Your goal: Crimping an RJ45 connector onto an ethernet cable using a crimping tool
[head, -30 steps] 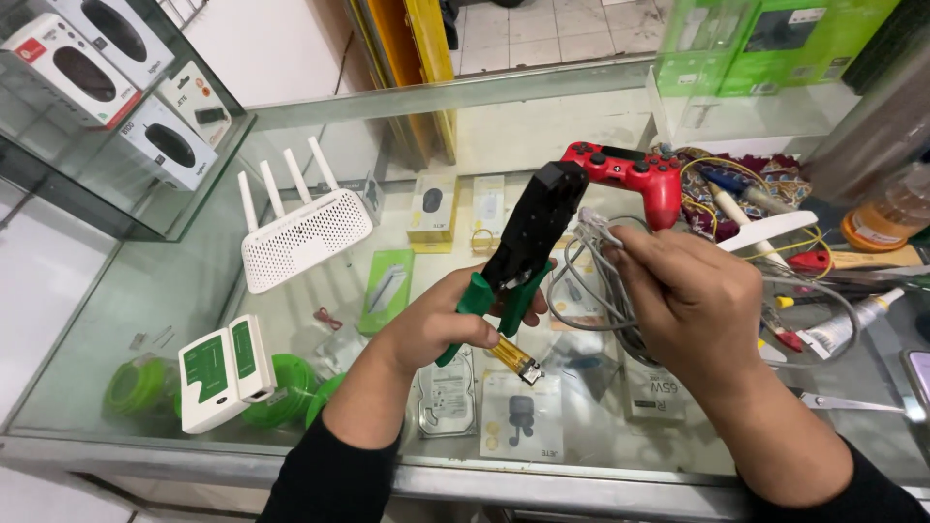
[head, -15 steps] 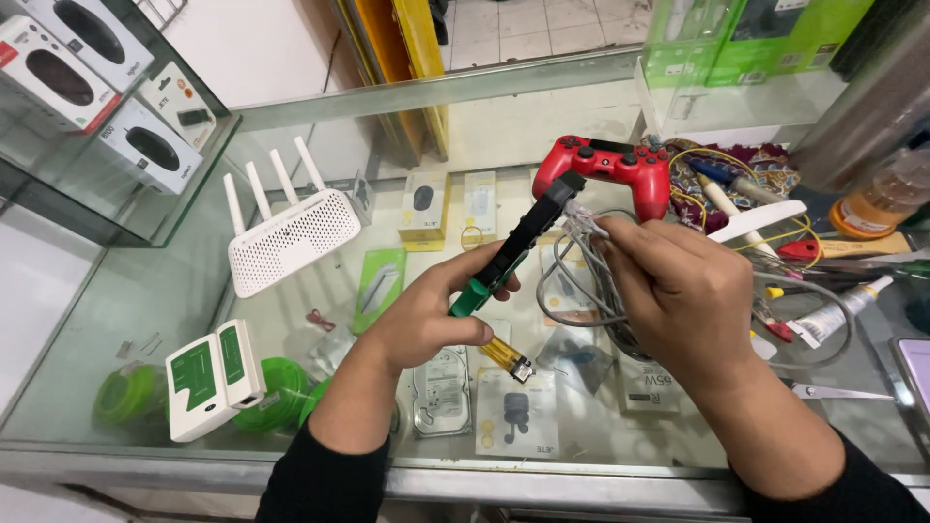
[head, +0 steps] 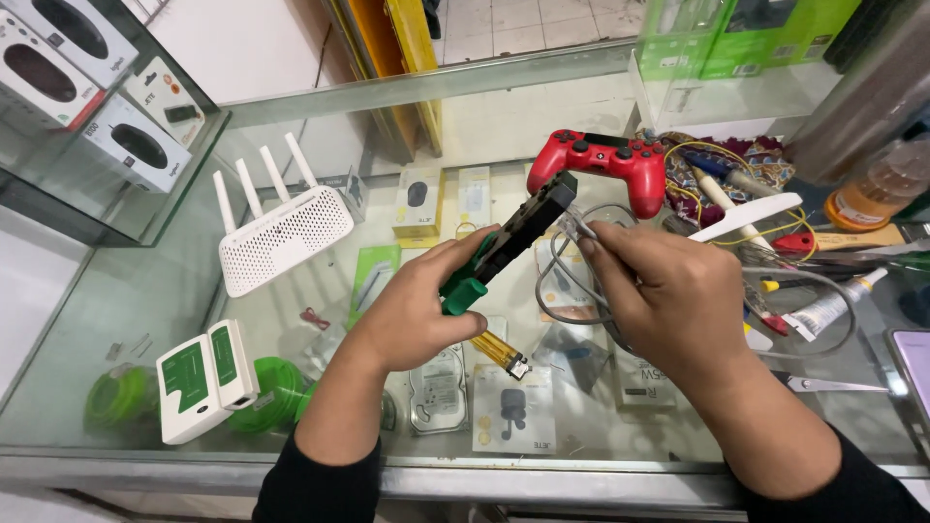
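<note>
Since the glass counter [head: 145,320] is the biggest thing here, I'll start there: it's a display case top, and it doubles as my bench, so stuff is scattered all over it. A white router [head: 281,232] with its four antennas up sits off to my left, a red game controller [head: 610,163] lies at the far side, and a white-and-green cable tester [head: 205,378] sits near the front edge, just out of the way. On the right there's a jumble of small tools and wires, too tangled to sort out properly. Now the actual work: my left hand [head: 412,315] is wrapped tight around the green handles of the crimping tool [head: 511,237], fingers closed all the way round, so the black head tilts up and away from me toward my other hand. I figure holding it above the glass like that lets me see straight into the slot. My right hand [head: 668,300] pinches the end of the grey network cable [head: 562,291] between thumb and fingertips, right at the tool's head; I can't tell if the end is seated inside. The rest of the cable hangs in loose loops under my right hand. A small yellow-handled screwdriver [head: 499,353] lies on the glass just below the tool.
</note>
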